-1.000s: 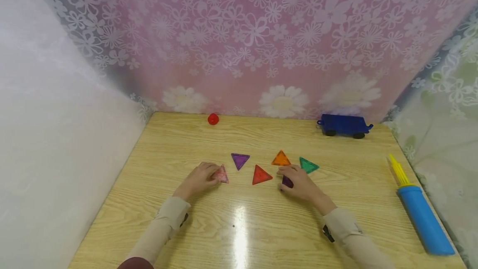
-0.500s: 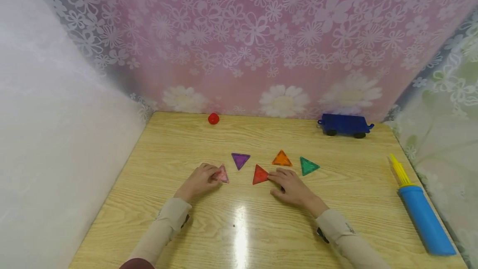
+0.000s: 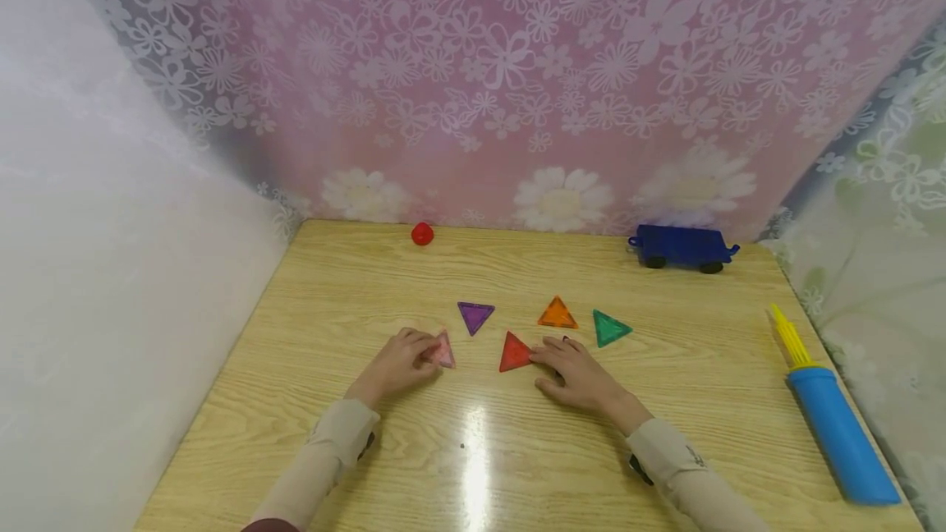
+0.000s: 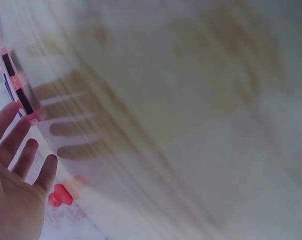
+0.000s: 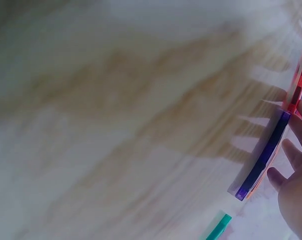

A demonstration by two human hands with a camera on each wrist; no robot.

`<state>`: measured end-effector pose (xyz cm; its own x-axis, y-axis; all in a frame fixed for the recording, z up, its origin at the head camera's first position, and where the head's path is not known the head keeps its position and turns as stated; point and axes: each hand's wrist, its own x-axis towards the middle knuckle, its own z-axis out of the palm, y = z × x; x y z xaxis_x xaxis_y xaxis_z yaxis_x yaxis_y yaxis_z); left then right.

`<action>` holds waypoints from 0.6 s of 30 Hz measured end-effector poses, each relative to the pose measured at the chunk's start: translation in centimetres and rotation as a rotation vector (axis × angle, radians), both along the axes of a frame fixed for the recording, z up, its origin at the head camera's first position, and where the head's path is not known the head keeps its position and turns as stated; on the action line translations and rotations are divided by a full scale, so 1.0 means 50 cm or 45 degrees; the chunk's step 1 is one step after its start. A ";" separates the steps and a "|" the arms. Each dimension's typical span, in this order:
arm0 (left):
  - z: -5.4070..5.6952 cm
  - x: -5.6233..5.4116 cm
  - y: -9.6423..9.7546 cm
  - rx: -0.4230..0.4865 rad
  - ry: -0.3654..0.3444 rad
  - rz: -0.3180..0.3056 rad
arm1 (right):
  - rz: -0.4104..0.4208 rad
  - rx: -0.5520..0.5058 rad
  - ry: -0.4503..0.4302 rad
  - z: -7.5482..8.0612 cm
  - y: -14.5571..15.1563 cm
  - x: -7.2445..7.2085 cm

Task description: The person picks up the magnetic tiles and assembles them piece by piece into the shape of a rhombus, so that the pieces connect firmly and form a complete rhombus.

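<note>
Touching a pale pink translucent plastic triangle [image 3: 445,351], flat on the wood-grain counter [image 3: 355,269], with the loosely extended left hand [image 3: 400,364]; touching a translucent red plastic triangle [image 3: 513,353], also on the counter, at its right corner, with the likewise outstretched right hand [image 3: 578,376], without gripping; mostly hiding a dark purple plastic triangle [image 5: 264,155] behind that hand in the head view.

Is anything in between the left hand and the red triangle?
Yes, the pink triangle, touching the left hand. Nothing else visible blocks the way to the red triangle; the purple triangle sits farther back.
</note>
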<state>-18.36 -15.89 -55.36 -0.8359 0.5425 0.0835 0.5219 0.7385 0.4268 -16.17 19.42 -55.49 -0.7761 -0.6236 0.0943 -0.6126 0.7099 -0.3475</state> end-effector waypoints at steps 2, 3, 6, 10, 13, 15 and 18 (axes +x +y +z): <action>0.000 0.005 0.003 -0.012 -0.015 0.001 | -0.004 -0.005 -0.017 0.000 0.001 0.001; 0.000 0.006 0.004 -0.018 -0.023 0.003 | -0.005 -0.010 -0.022 0.001 0.001 0.002; -0.001 0.014 0.008 -0.013 -0.043 0.011 | -0.006 -0.028 -0.025 0.001 0.002 0.005; -0.001 0.024 0.011 -0.003 -0.059 0.021 | -0.005 -0.043 -0.020 0.002 0.004 0.009; -0.001 0.031 0.013 0.000 -0.079 0.027 | -0.008 -0.050 -0.036 0.004 0.004 0.010; -0.002 0.034 0.014 0.003 -0.090 0.032 | -0.015 -0.061 -0.059 0.006 0.004 0.010; -0.004 0.035 0.014 0.010 -0.107 0.061 | -0.027 -0.080 -0.069 0.007 -0.001 0.005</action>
